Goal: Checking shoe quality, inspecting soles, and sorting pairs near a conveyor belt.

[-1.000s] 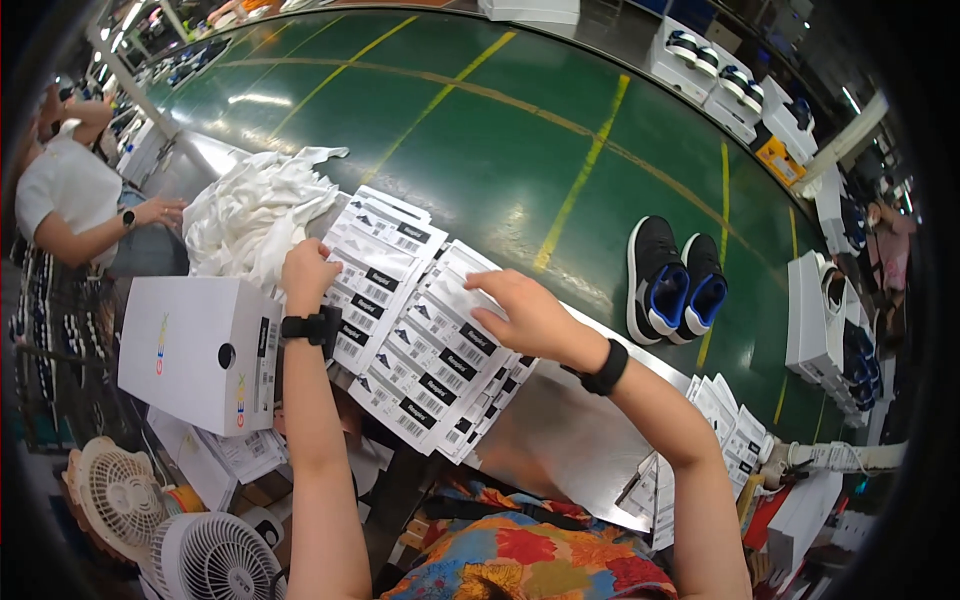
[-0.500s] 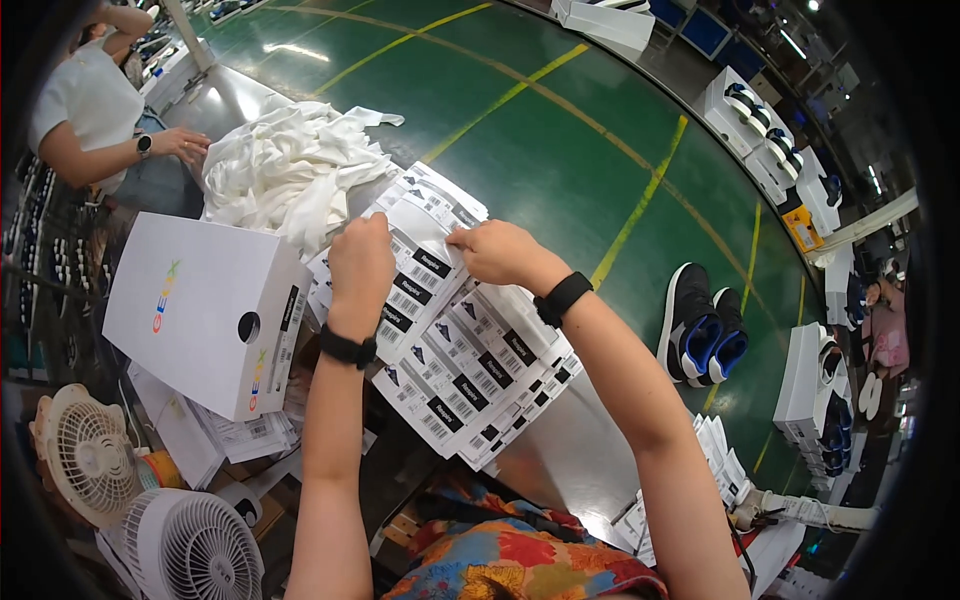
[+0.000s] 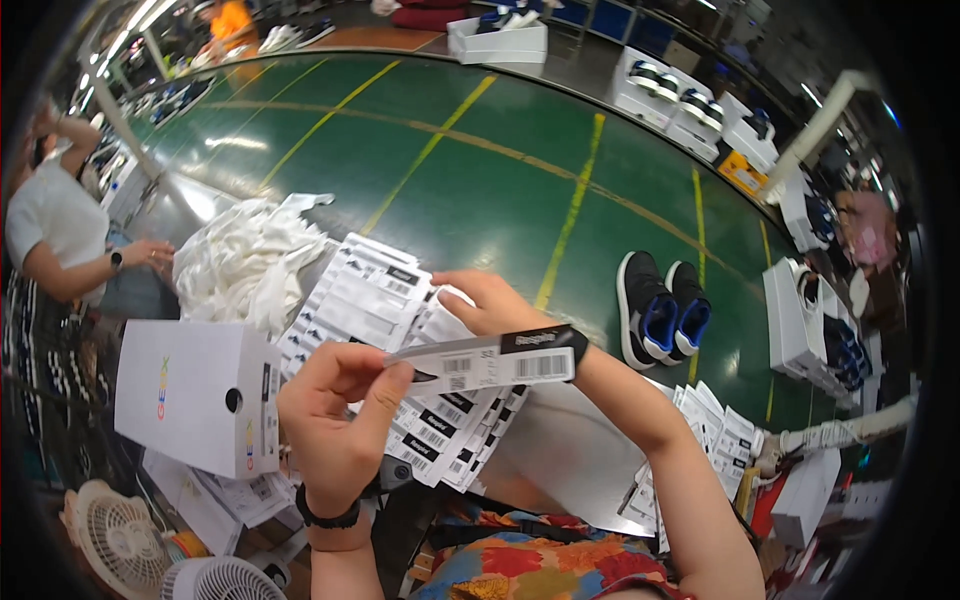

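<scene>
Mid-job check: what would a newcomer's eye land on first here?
First, the barcode label strip held up in the left hand, mid-view, over the label sheets. Next, the blue-lined black sneakers on the green surface to the right. Then the heap of white cloth-like material at left, beyond the white shoebox.

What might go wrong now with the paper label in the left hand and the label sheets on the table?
The printed label strip is pinched at one end by the left hand, so its free end might bend or slip.

The label sheets overlap in piles beside the right hand; a careless brush might slide them.

The white cloth heap lies close by and might drag over them.
</scene>
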A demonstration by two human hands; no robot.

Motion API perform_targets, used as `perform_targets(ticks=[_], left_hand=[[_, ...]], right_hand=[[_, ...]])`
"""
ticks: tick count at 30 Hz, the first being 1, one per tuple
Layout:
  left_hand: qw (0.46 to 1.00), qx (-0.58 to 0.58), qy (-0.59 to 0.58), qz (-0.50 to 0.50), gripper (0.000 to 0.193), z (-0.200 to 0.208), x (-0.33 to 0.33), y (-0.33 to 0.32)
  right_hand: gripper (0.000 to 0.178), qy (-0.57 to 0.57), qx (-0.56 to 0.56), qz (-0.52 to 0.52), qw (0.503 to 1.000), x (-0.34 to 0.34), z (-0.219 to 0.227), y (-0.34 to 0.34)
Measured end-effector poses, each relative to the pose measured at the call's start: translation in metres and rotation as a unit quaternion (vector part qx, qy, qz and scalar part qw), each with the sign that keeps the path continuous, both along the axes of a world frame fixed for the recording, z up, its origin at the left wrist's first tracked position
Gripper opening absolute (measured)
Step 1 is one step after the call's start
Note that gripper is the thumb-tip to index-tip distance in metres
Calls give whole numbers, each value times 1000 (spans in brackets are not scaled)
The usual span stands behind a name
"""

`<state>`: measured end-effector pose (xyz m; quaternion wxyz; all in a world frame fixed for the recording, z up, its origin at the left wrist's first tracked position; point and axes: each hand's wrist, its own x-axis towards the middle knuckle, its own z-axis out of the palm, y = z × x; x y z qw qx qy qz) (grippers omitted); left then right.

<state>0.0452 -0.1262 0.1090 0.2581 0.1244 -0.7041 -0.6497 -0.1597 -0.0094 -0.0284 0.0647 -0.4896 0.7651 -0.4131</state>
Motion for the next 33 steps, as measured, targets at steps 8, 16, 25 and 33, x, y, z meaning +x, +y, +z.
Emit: perform_targets(ticks=[8,16,25,33], left_hand=[[944,36,-16,-328,23,-55,-143,155],[952,-228,-72,-190,52,-139,-243,346],[882,-426,-138,-149,59,-143,-267,366],[804,-544,-22,-238,71,-127,-202,335]], right_hand=[[27,-263,67,-238,933,150,27,237],[30,-305,11,-350,885,257,19,282],[26,-32,-167,-337,926,251,146,345],[26,364,-343,-134,855,259,246,350]])
